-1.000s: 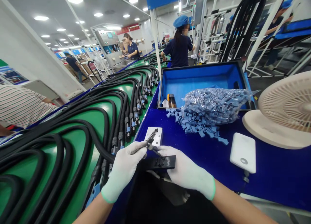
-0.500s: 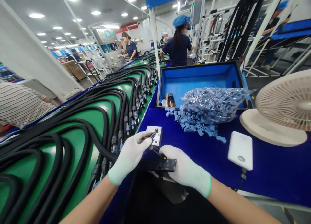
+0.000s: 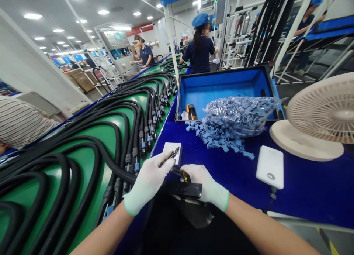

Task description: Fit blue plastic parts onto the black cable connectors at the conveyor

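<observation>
My left hand (image 3: 148,181), in a white glove, is shut around a slim black ribbed part (image 3: 174,152), which lies over a small white plate (image 3: 169,148). My right hand (image 3: 206,183), also gloved, pinches a small yellow-and-black piece (image 3: 182,175) close to the ribbed part's lower end. The exact kind of piece is too small to tell. Under both hands lies a flat black block (image 3: 182,189), partly hidden by my right hand.
On the left, a green conveyor belt (image 3: 91,166) carries several looped black cables with blue-tipped connectors. On the blue bench (image 3: 298,196) are a blue case, a bag of blue pieces with loose ones spilled, a white power bank and a fan. Co-workers stand beyond.
My hands have drawn closer together, and the yellow-and-black piece now shows clearly between my right fingers. The whole view has shifted slightly up and left.
</observation>
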Demonstrator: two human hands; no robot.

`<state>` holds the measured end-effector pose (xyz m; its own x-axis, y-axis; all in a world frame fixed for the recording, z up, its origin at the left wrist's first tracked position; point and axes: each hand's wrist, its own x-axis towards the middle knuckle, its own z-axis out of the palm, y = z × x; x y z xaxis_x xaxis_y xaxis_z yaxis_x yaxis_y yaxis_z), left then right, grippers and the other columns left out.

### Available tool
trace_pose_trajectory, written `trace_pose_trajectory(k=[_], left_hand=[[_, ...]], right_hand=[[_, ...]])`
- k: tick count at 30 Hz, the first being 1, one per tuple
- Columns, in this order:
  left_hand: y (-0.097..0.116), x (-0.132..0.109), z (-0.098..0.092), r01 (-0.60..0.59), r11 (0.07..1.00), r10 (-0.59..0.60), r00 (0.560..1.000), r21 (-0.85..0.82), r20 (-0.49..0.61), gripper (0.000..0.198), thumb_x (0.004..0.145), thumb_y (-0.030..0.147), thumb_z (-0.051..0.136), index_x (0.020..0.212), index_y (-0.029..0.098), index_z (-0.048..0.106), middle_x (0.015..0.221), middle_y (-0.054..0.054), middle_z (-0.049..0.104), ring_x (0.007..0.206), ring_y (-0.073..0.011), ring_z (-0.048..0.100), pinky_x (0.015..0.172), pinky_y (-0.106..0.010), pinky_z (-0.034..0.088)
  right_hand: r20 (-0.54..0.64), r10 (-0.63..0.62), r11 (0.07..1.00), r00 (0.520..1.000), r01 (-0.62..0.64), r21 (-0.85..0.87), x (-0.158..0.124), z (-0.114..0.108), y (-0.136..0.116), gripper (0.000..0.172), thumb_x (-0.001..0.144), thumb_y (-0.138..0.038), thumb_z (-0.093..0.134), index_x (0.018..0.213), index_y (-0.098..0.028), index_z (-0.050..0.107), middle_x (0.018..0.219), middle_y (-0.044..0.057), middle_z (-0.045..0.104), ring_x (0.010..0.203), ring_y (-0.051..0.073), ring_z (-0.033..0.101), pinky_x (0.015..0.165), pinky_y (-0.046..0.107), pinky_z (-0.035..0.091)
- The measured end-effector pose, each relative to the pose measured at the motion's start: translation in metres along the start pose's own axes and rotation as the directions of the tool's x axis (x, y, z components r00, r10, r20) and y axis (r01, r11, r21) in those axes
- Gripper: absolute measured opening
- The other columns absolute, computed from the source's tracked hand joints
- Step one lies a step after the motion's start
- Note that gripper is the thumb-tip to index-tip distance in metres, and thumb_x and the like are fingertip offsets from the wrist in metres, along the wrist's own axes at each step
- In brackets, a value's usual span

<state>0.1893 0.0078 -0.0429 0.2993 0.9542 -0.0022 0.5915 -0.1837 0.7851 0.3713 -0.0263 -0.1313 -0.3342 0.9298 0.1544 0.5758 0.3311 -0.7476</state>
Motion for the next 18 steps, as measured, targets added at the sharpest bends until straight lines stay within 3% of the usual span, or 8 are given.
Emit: trace_pose_trajectory(k=[4,6,10,11,13,16,18], left_hand=[[-0.009,0.002,0.003,0.043,0.987,-0.046,0.999,-0.155,-0.017,0.044,0.091,0.041,0.065,0.13,0.022,0.07,0.132,-0.003,0.07,0.124,-0.0276,0.064,0.107,-0.034,0.049],[-0.015,0.004,0.004,0.05,0.961,-0.061,0.998,-0.271,-0.033,0.049,0.089,0.041,0.068,0.132,0.018,0.068,0.132,-0.007,0.07,0.12,-0.0288,0.066,0.106,-0.037,0.05],[-0.016,0.003,0.001,0.038,0.937,-0.07,0.994,-0.347,-0.081,0.055,0.089,0.044,0.068,0.136,0.016,0.064,0.13,-0.009,0.071,0.116,-0.0308,0.067,0.102,-0.041,0.052],[-0.014,0.002,-0.001,0.043,0.941,-0.069,0.995,-0.337,-0.067,0.054,0.089,0.044,0.068,0.136,0.018,0.065,0.131,-0.008,0.071,0.118,-0.0307,0.066,0.103,-0.041,0.052],[-0.009,-0.002,-0.003,0.046,0.957,-0.049,0.999,-0.288,-0.003,0.049,0.088,0.039,0.069,0.134,0.022,0.067,0.131,-0.005,0.071,0.121,-0.0292,0.065,0.105,-0.039,0.05],[-0.002,-0.007,-0.003,-0.028,0.992,0.048,0.985,-0.125,0.165,0.035,0.086,0.026,0.069,0.12,0.029,0.075,0.122,0.0,0.074,0.116,-0.0252,0.065,0.106,-0.035,0.047],[0.001,-0.008,-0.001,-0.111,0.993,0.119,0.953,-0.045,0.278,0.032,0.086,0.018,0.066,0.112,0.031,0.078,0.113,0.001,0.074,0.11,-0.0225,0.066,0.103,-0.034,0.047]], right_hand=[[0.039,-0.079,0.996,0.996,0.078,0.031,-0.006,-0.014,-0.002,0.006,0.087,-0.025,0.063,0.091,-0.021,0.064,0.091,0.003,0.071,0.082,0.02,0.065,0.074,0.028,0.046],[0.041,-0.088,0.996,0.995,0.088,-0.017,-0.013,-0.028,-0.001,0.016,0.089,-0.02,0.058,0.103,-0.021,0.067,0.103,0.007,0.072,0.094,0.024,0.066,0.085,0.032,0.049],[-0.163,0.05,0.988,0.985,-0.073,-0.14,-0.028,-0.041,0.001,0.047,0.079,-0.017,0.069,0.126,-0.018,0.063,0.13,0.015,0.062,0.123,0.035,0.054,0.107,0.05,0.039],[-0.187,0.095,0.992,0.978,-0.108,-0.059,-0.031,-0.04,-0.001,0.056,0.076,-0.019,0.075,0.13,-0.018,0.061,0.132,0.015,0.061,0.123,0.035,0.054,0.108,0.051,0.039],[-0.135,0.197,0.954,0.971,-0.157,0.256,-0.035,-0.033,-0.008,0.062,0.072,-0.026,0.08,0.13,-0.02,0.06,0.12,0.01,0.065,0.109,0.031,0.06,0.099,0.047,0.047],[0.02,0.271,0.668,0.962,-0.203,0.716,-0.037,-0.021,-0.021,0.042,0.077,-0.023,0.074,0.117,-0.02,0.061,0.093,0.003,0.068,0.081,0.021,0.064,0.077,0.036,0.053],[0.03,0.279,0.518,0.96,-0.177,0.837,-0.035,-0.015,-0.027,0.036,0.076,-0.017,0.071,0.11,-0.02,0.061,0.089,0.001,0.066,0.076,0.018,0.063,0.074,0.032,0.052]])
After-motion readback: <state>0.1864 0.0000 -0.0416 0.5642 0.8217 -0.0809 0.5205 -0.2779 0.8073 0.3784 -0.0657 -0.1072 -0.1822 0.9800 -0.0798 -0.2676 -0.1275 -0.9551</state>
